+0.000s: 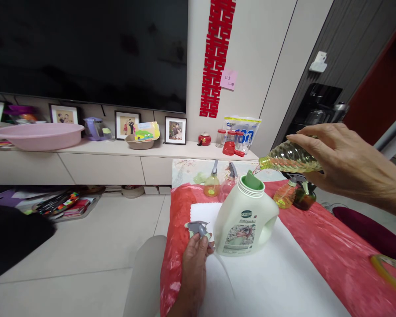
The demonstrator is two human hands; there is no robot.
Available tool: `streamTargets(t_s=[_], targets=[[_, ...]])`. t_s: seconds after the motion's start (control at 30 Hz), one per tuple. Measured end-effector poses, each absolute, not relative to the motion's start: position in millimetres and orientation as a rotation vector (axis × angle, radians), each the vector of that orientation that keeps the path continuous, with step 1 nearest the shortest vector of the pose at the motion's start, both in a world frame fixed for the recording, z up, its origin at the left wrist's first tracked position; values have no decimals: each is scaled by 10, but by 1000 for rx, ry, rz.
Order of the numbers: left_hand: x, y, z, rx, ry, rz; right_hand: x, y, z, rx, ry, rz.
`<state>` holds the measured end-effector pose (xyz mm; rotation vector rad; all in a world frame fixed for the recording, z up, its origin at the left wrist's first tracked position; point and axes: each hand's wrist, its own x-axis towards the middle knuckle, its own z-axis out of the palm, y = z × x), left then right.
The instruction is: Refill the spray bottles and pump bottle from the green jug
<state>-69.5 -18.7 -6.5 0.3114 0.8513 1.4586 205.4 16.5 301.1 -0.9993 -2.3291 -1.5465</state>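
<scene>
My right hand (346, 160) grips a ribbed yellow-clear bottle (292, 157), tilted on its side with its mouth at the left. That mouth is just above the green spout (253, 181) of a large pale green jug (246, 220). A thin stream shows between the mouth and the spout. The jug stands upright on a white sheet (277, 281). Low and left of the jug, my left hand (197, 257) pinches a grey spray head (198, 228), its thin tube hanging down to the right.
Behind the jug are a yellow spray bottle (211, 184) and a pink one (229, 182). An orange-yellow bottle (284, 194) and a brown bottle (304, 197) stand at right. Tape (391, 273) lies on the red cover (336, 246). A cabinet (112, 163) runs behind.
</scene>
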Motion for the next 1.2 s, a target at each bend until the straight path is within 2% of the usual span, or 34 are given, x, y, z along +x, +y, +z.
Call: streamTargets(t_s=[1.2], targets=[[-696, -189, -39, 314, 874, 1448, 1856, 160, 3059, -885, -2385, -1708]])
